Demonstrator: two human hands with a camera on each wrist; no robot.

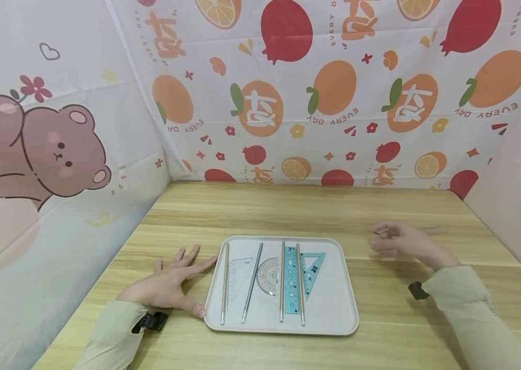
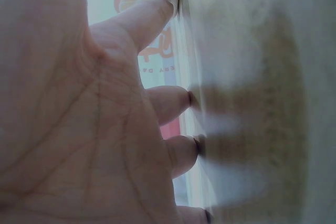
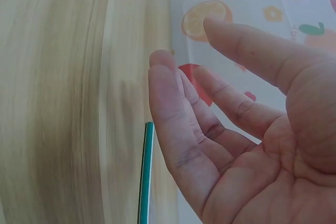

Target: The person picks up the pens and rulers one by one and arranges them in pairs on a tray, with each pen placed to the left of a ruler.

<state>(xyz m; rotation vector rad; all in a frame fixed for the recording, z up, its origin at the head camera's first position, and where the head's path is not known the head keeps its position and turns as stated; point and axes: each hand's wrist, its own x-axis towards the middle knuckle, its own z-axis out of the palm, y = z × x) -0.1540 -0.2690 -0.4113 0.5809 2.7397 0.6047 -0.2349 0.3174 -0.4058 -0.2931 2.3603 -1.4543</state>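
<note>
My left hand [image 1: 172, 282] lies at the left edge of a white tray [image 1: 334, 318], fingers spread and thumb touching the rim. In the left wrist view, fingertips [image 2: 181, 153] press on the surface. On the tray are several pencils [image 1: 252, 282], a clear set square [image 1: 237, 272], a clear protractor [image 1: 268, 277], a blue ruler [image 1: 292, 303] and a blue set square [image 1: 318, 262]. To the right of the tray, my right hand [image 1: 404, 244] is blurred, fingers loosely bent and thumb apart. A green pencil [image 3: 146, 174] shows beside its fingers; no grip on it is visible.
The tray stands on a wood-grain table [image 1: 242, 205]. A fruit-printed cloth [image 1: 288, 149] hangs at the back, a bear-printed cloth [image 1: 126, 154] at the left, and a pale cloth [image 1: 519, 180] at the right.
</note>
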